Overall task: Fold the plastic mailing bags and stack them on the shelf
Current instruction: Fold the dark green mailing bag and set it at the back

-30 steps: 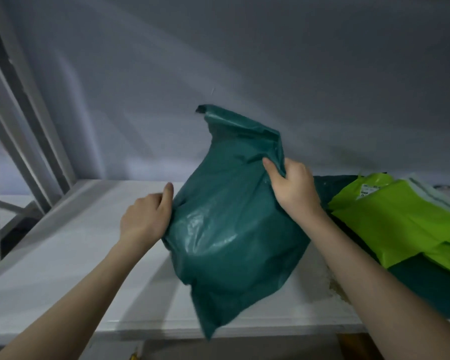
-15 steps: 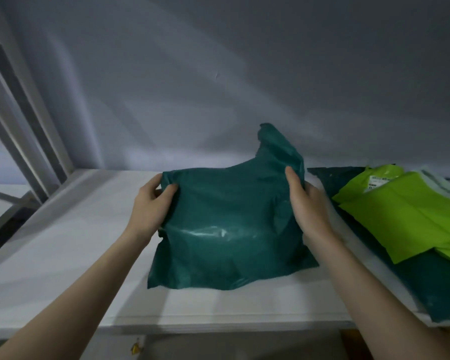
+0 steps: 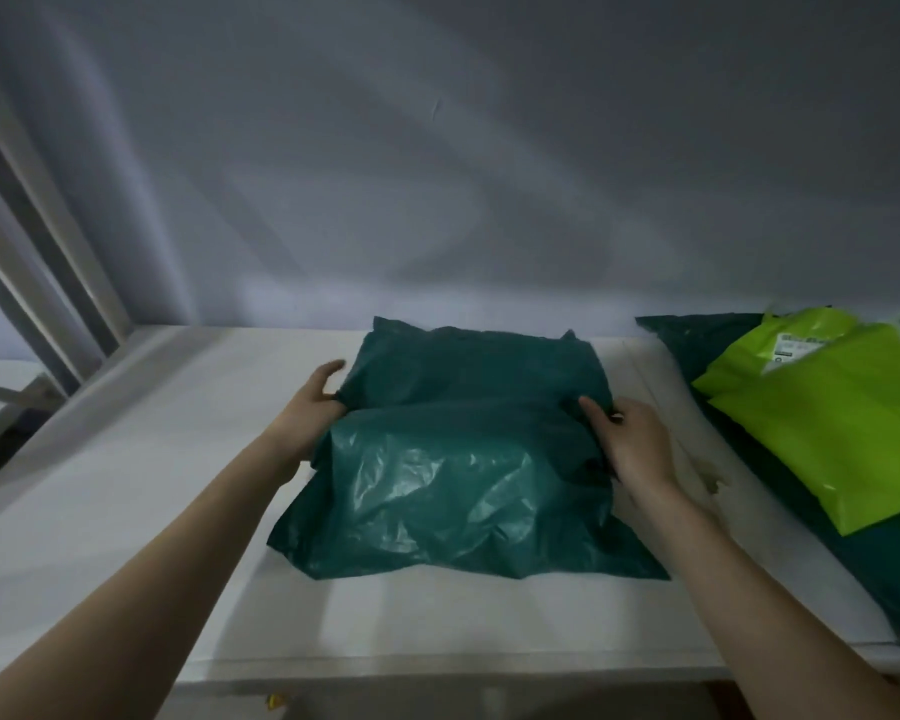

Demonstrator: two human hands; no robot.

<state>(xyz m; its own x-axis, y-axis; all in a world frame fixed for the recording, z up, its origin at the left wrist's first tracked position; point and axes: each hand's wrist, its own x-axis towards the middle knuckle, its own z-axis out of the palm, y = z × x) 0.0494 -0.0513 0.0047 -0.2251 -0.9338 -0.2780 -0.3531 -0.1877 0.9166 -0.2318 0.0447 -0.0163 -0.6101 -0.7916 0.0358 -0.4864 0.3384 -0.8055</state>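
In the head view, the dark green mailing bag (image 3: pixel 463 449) is now lying flat on the white shelf (image 3: pixel 141 491), where a second ago it was being held up in the air and half a second ago was only partly lowered, one corner poking upward. The left hand (image 3: pixel 310 407) is gripping the bag's left edge at the crease, fingers curled round the plastic, while the right hand (image 3: pixel 630 441) is pinching the right edge at the same line. A fold is showing across the middle, the far half lying smoother and the near half crinkling and catching the light. That suggests the laying-down step is done and the folding proper is beginning. To the right, well apart from the hands, a pile of bright green bags (image 3: pixel 822 413) is resting on another dark green bag (image 3: pixel 697 340), which is probably where this one is heading once folded
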